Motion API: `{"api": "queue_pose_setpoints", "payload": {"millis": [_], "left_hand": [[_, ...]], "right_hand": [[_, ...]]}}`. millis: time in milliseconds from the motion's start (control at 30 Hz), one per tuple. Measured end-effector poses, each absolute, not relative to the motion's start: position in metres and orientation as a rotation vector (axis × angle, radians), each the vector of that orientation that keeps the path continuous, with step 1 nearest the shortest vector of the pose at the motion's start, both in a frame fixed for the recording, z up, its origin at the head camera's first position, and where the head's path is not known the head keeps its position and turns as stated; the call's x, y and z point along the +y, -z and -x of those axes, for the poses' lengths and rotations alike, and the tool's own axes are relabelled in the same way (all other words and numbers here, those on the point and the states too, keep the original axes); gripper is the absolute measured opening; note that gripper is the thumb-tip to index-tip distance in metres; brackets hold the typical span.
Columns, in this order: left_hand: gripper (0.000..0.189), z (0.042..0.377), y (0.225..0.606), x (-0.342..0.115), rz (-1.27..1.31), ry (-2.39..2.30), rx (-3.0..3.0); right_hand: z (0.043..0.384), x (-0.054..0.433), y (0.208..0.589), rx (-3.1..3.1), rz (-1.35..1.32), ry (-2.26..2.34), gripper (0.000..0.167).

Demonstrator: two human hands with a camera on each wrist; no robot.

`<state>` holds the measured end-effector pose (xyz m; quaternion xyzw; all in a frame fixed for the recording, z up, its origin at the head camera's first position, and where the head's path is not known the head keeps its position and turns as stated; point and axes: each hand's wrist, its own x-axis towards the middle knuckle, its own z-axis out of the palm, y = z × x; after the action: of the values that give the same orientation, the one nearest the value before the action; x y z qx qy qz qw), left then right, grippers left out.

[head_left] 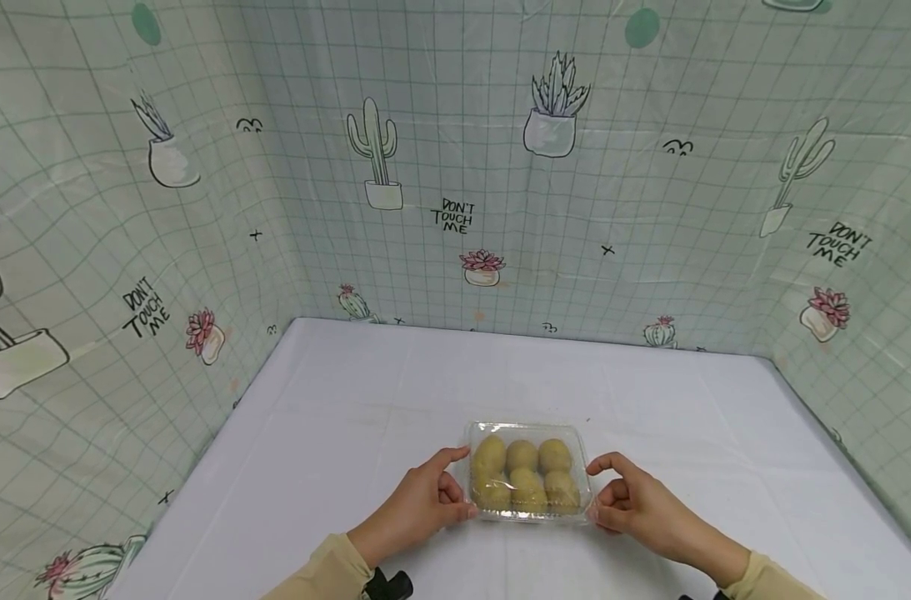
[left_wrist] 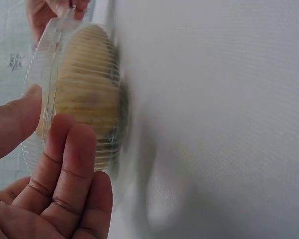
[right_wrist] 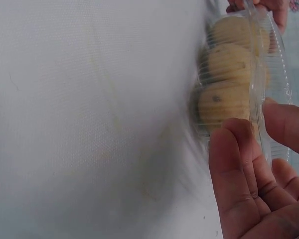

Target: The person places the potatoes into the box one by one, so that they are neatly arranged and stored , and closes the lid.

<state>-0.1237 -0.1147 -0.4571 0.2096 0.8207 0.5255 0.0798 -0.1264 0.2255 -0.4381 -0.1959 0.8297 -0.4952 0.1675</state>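
Observation:
A clear plastic clamshell box [head_left: 530, 518] lies flat on the white table, its ribbed lid down. Through the plastic show several round yellow-brown fruits or potatoes [head_left: 527, 485] in two rows. At the left edge my left hand [head_left: 423, 500] pinches the rim, thumb on one side and curled fingers on the other. The right hand [head_left: 643, 510] has the opposite rim in the same kind of pinch. In the left wrist view the fingertips [left_wrist: 79, 149] lie against the box's side under the flange. In the right wrist view the thumb [right_wrist: 284, 122] presses the lid's edge.
A white cloth covers the table [head_left: 395, 375]. Behind and on both sides hangs a pale green checked curtain [head_left: 493, 175] printed with potted cacti, close along the table's edges. A black strap piece [head_left: 389, 583] sits at the left wrist.

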Motion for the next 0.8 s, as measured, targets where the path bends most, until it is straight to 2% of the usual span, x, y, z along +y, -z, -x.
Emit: {"api": "queue_pose_setpoints", "payload": {"millis": [800], "left_hand": [[0.075,0.1246,0.4558,-0.1191,-0.692,-1.401,2.569]], "right_hand": [[0.1267,0.2265,0.4368,2.356,0.573,1.397,0.049]]}}
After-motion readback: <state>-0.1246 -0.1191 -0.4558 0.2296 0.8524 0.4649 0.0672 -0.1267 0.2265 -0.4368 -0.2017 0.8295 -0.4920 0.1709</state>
